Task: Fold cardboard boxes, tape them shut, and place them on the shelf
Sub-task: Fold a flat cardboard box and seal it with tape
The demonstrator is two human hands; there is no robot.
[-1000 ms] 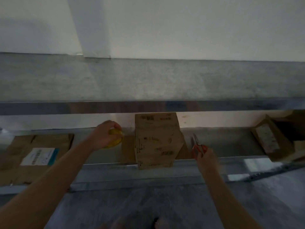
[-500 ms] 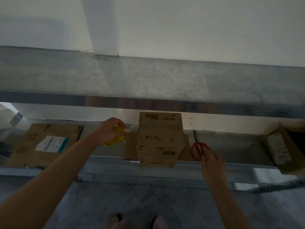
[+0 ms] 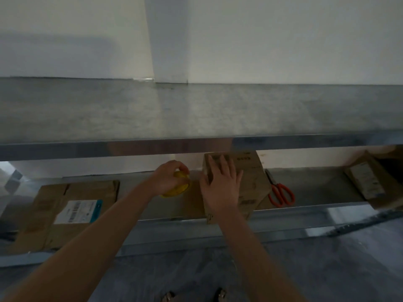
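Note:
A folded brown cardboard box (image 3: 250,182) stands on the lower metal shelf (image 3: 305,209), its front corner over the shelf's edge. My right hand (image 3: 220,184) lies flat on the box's top with the fingers spread. To the left of the box, my left hand (image 3: 168,177) grips a yellow tape roll (image 3: 177,188) that sits on the shelf. Red-handled scissors (image 3: 280,194) lie on the shelf just right of the box, with no hand on them.
A flattened cardboard box with a white and teal label (image 3: 72,205) lies at the shelf's left. Another box (image 3: 370,182) lies tilted at the far right. The upper shelf (image 3: 196,110) overhangs the lower one. Grey floor lies below.
My right hand has let go of the scissors, which now lie on the shelf, and moved left onto the top of the box. My left hand has stayed on the tape roll.

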